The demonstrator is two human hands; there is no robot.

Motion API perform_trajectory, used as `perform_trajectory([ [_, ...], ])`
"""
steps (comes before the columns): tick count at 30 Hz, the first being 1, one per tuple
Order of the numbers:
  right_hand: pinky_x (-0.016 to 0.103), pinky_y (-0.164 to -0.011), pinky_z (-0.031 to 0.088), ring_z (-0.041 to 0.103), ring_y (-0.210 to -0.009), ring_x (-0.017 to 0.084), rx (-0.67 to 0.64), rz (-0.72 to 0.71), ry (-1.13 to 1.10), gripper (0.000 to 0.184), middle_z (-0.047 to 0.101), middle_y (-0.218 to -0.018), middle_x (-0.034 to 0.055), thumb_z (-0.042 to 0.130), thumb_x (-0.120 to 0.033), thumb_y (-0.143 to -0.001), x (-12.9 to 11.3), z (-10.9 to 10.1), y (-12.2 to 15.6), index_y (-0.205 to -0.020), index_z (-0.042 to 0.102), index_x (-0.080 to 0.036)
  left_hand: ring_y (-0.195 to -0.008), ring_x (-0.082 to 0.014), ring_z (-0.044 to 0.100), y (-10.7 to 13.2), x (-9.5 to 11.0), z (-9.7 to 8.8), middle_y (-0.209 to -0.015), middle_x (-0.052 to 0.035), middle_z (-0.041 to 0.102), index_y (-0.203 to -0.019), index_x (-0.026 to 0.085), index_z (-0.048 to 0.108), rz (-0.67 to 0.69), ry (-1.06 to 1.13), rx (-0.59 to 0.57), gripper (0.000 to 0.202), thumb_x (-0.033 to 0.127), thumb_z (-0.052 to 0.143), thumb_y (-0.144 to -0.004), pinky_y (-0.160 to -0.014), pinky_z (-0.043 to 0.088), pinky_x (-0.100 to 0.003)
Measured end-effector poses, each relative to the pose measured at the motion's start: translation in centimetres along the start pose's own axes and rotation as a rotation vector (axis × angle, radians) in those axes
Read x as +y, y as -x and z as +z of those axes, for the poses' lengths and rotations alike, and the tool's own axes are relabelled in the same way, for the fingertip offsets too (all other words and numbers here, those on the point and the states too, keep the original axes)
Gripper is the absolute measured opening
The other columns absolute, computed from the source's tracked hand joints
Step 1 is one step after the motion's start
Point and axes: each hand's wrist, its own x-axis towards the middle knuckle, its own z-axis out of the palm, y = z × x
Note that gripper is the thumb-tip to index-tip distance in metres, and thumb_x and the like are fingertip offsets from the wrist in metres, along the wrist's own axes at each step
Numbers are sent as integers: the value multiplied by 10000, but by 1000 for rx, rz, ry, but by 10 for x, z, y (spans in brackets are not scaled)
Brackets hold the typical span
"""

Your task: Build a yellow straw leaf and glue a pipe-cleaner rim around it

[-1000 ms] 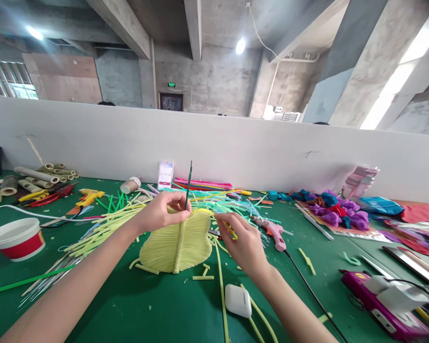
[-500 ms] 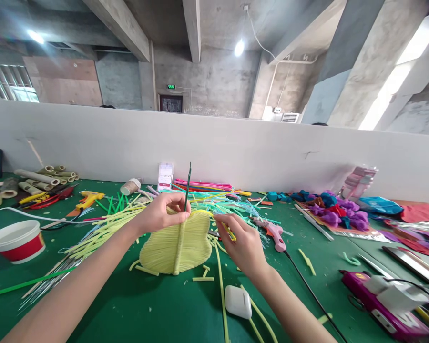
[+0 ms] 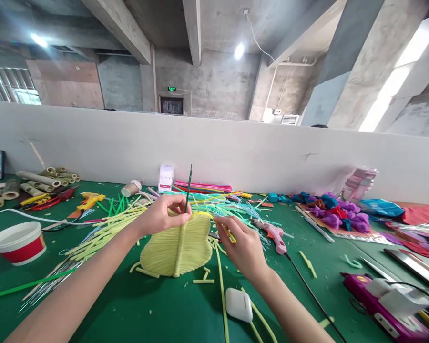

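A pale yellow leaf made of pipe cleaners (image 3: 196, 247) stands upright over the green table, with a thick rib down its middle and a dark green stem (image 3: 189, 183) rising from its top. My left hand (image 3: 168, 213) is closed around the base of that stem at the leaf's upper edge. A brighter yellow pipe cleaner (image 3: 203, 214) runs along the top right edge of the leaf. Its free end is pinched by the fingers of my right hand (image 3: 241, 240), just right of the leaf.
Yellow pipe cleaners (image 3: 103, 228) lie heaped at left. A pink glue gun (image 3: 277, 238) with its cord, a white earphone case (image 3: 239, 305) and a purple power strip (image 3: 375, 305) are to the right. A paper cup (image 3: 17, 243) stands left; a pale partition (image 3: 214, 147) closes off the back.
The view has shifted very slightly. Both hands keep their grip, and the leaf and yellow pipe cleaner stay almost where they were.
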Motion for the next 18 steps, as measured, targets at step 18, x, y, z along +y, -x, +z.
perform_trajectory([
  [18, 230, -673, 505, 679, -770, 135, 57, -65, 18, 165, 715, -929, 26, 522, -149, -952, -1, 0, -1, -1078, 605, -215, -738, -138, 589, 0, -2, 0, -787, 18, 617, -819, 173, 607, -5, 29, 5, 80, 250, 624, -826, -733, 462, -251],
])
